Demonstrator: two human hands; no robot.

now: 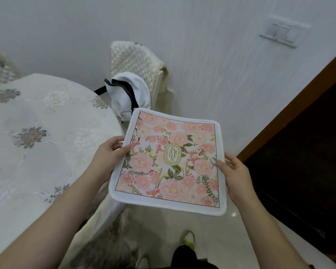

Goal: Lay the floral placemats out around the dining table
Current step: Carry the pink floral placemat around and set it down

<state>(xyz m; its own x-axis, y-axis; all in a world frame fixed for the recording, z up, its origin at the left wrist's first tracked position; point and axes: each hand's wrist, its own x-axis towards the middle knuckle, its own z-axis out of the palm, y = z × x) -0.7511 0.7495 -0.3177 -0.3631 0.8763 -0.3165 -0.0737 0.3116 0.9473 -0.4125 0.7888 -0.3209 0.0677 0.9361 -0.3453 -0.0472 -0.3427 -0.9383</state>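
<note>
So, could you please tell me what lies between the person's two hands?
In the head view, the square pink floral placemat spans the gap, pinched by the left hand and right hand.

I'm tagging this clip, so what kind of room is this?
Most likely a home dining room: a round table under an embroidered cloth, a chair with a quilted cover by the wall, and a floral placemat held in both hands.

Soft, even indoor light; wide-angle bending and blur toward the edges.
</note>
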